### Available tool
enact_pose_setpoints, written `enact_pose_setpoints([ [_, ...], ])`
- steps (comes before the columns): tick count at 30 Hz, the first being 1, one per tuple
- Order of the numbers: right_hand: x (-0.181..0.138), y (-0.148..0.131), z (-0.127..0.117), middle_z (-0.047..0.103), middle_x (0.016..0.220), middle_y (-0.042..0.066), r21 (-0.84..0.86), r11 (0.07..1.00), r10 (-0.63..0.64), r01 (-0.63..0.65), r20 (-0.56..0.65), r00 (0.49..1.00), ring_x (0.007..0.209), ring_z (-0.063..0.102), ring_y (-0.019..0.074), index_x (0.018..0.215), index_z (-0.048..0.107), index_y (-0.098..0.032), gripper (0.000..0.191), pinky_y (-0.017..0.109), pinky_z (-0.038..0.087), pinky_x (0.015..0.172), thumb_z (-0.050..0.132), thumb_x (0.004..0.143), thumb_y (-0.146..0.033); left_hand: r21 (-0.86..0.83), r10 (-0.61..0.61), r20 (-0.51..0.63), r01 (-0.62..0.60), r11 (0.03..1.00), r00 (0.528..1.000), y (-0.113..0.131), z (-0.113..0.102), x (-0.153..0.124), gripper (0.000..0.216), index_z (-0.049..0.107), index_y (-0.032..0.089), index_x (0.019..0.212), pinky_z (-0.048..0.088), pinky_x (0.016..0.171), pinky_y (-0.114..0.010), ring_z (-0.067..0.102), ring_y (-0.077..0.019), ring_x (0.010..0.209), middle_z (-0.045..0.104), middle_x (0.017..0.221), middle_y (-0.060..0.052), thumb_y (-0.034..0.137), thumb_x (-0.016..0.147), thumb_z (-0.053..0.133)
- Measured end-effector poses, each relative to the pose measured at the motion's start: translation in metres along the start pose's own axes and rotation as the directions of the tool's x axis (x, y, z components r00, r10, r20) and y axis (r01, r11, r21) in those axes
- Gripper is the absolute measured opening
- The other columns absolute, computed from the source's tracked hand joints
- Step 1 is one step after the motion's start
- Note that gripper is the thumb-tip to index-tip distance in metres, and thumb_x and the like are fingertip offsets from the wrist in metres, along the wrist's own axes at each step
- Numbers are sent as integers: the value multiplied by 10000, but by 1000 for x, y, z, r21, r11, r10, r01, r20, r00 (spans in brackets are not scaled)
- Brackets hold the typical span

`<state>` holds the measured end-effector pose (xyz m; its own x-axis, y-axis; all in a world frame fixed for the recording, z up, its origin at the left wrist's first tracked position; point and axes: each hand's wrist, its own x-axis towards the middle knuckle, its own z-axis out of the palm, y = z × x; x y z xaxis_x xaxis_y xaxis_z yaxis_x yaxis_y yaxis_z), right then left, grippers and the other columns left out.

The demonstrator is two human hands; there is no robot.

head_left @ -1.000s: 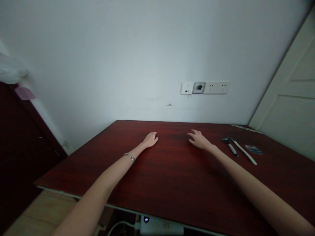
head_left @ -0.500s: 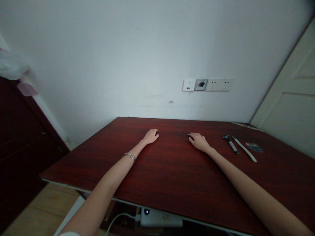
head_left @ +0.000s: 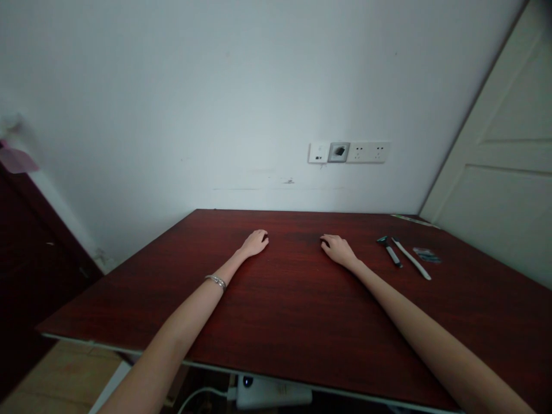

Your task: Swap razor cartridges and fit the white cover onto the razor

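My left hand [head_left: 255, 243], with a silver bracelet [head_left: 216, 282] on its wrist, rests palm down on the dark red table [head_left: 276, 310]. Its fingers are loosely stretched, the thumb apart, and it holds nothing. My right hand [head_left: 338, 249] lies palm down a short way to the right, its fingers also loosely extended with nothing in them. Right of that hand is a razor [head_left: 391, 252] with a grey-and-black handle. Beside it lies a long white stick-like thing [head_left: 411, 259], perhaps a toothbrush. Farther right is a small clear packet [head_left: 426, 256] with dark contents I cannot make out.
Behind the table stands a white wall with a row of sockets [head_left: 349, 152]. A pale panelled door [head_left: 509, 172] borders the right side. Under the front edge sits a white device [head_left: 273, 393] with a cable [head_left: 202, 392]. A thin strip [head_left: 416, 221] lies at the back right corner.
The camera view has turned slightly right, so everything appears shifted left. Both hands stay in place on the table, and the razor, white stick and packet have not moved.
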<state>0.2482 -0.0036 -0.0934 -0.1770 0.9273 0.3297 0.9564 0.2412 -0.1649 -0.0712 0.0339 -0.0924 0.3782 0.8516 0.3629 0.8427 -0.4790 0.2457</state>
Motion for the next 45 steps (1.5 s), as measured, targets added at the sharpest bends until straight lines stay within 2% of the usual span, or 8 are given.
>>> enact_pose_setpoints([
  [5,-2,-5,-16,640,1101,84,-49,999,6,-10,-87,996,1047,545,208,1087,627,-174,347,300,405,882,392,850,-266,-15,4,-5,-4,1000,1000,-4,2,2,334,560,124,1076,395,937,-345,521,-232,1074,578,1131,-132,292,843,389],
  [8,0,3,-37,658,1045,74,-63,991,107,-121,-189,976,997,563,204,1028,648,-204,318,283,425,819,396,848,-276,-12,-11,-2,11,1000,1000,-6,4,4,345,557,129,1084,396,937,-347,516,-235,1086,567,1154,-128,306,844,383],
  [14,-14,63,-81,673,965,73,-2,885,452,-466,-236,860,868,618,221,1016,645,-235,306,289,449,701,456,798,-338,-17,-15,11,15,1000,1000,-9,5,6,376,543,116,1104,376,963,-352,492,-240,1118,557,1173,-130,319,846,360],
  [19,-43,111,-92,670,959,112,-18,808,579,-589,-163,799,879,622,256,985,669,-214,323,323,458,705,513,752,-375,-33,-10,8,10,999,1000,-11,5,7,363,548,133,1089,381,956,-354,504,-234,1095,565,1155,-122,318,836,366],
  [28,-58,125,-81,673,850,167,-82,824,559,-560,-39,828,802,650,286,846,698,-129,318,328,481,654,565,705,-381,-37,-11,9,11,999,1000,-11,4,7,378,549,125,1102,377,961,-363,501,-241,1106,558,1175,-130,319,837,364],
  [36,-55,132,-74,672,862,188,-97,814,574,-572,-9,819,820,650,295,869,679,-100,317,327,482,650,587,696,-349,-11,8,-16,-8,1000,1000,-8,3,5,379,561,111,1097,378,965,-350,513,-236,1099,572,1158,-137,297,832,364],
  [41,-55,134,-73,680,828,175,-17,804,594,-595,-33,804,785,652,294,824,689,-103,329,315,466,627,577,687,-380,-32,-20,-5,20,999,1000,-5,0,4,365,564,126,1097,382,964,-362,507,-241,1108,567,1169,-132,293,834,374],
  [45,-53,129,-75,693,737,113,143,834,547,-533,-86,833,781,651,254,724,702,-150,277,274,450,647,558,705,-386,-6,-56,-27,56,998,998,-5,1,2,335,574,136,1075,343,1006,-394,385,-259,1240,496,1265,-141,273,825,399],
])
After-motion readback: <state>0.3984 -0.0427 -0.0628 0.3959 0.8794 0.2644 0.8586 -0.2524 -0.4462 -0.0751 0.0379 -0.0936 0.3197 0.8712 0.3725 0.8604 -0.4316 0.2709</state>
